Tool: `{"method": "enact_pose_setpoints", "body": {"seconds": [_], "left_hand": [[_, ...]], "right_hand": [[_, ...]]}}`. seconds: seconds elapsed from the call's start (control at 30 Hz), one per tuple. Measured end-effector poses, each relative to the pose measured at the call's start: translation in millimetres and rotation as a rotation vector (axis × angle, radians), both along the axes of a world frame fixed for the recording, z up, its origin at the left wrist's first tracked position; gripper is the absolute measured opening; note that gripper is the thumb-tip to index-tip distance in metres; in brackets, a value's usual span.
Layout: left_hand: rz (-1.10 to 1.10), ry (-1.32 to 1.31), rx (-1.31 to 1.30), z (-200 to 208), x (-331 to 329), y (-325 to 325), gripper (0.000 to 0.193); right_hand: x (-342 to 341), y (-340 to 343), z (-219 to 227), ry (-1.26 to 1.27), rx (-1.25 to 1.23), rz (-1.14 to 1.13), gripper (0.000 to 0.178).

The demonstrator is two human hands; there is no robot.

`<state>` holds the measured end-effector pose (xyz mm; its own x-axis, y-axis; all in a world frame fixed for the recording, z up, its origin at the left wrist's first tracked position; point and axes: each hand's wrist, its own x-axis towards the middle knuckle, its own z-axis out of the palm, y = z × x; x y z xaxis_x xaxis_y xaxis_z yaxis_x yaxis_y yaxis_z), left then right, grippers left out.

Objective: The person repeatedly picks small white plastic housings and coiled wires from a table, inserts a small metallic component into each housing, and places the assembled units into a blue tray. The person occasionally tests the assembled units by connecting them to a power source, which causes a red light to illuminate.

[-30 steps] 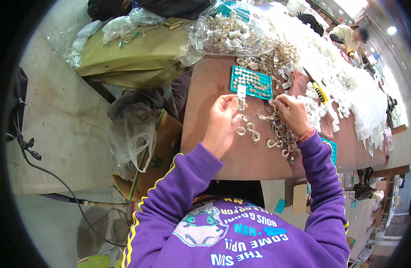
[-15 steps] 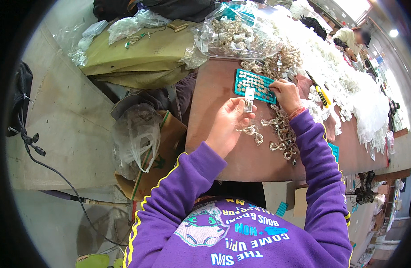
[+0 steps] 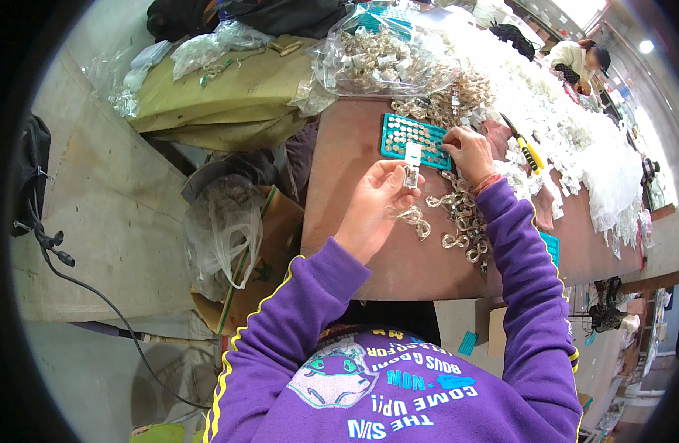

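My left hand (image 3: 375, 201) pinches a small white-and-clear battery case (image 3: 411, 176) between thumb and fingers, holding it upright above the table. A looped coil of thin pale wire (image 3: 415, 220) hangs below that hand, seemingly from the case. Just beyond lies a teal tray (image 3: 388, 153) filled with rows of round silver button cells (image 3: 408, 134). My right hand (image 3: 472, 156) is at the tray's right end, thumb and fingertips drawn together. What is between those fingertips, if anything, is too small to make out.
More coiled wires (image 3: 469, 225) lie below my right hand. Yellow-and-black cutters (image 3: 530, 155) rest among white pieces piled on the right. A clear bag (image 3: 384, 63) of coils stands at the back. Left of the brown table (image 3: 339, 155) sits a cardboard box (image 3: 280, 244). Another person (image 3: 576, 63) sits far right.
The view has shifted slightly, so the tray and table appear a little further left. Both hands keep nearly the same pose, the left still holding the battery case.
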<state>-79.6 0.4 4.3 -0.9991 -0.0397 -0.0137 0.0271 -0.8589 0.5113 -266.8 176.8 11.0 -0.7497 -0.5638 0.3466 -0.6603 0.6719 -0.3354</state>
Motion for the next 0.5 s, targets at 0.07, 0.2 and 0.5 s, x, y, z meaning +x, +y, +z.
{"method": "enact_pose_setpoints", "body": {"seconds": [0.07, 0.2, 0.5], "left_hand": [[0.013, 0.003, -0.027, 2, 1, -1, 0.015], [0.086, -0.032, -0.093, 4, 3, -2, 0.012], [0.144, -0.03, -0.136, 1, 2, 4, 0.012]], "right_hand": [[4, -4, 9, -0.009, 0.016, 0.01, 0.014], [34, -15, 42, -0.065, -0.138, 0.044, 0.015], [130, -44, 54, 0.143, -0.382, 0.233, 0.014]]}}
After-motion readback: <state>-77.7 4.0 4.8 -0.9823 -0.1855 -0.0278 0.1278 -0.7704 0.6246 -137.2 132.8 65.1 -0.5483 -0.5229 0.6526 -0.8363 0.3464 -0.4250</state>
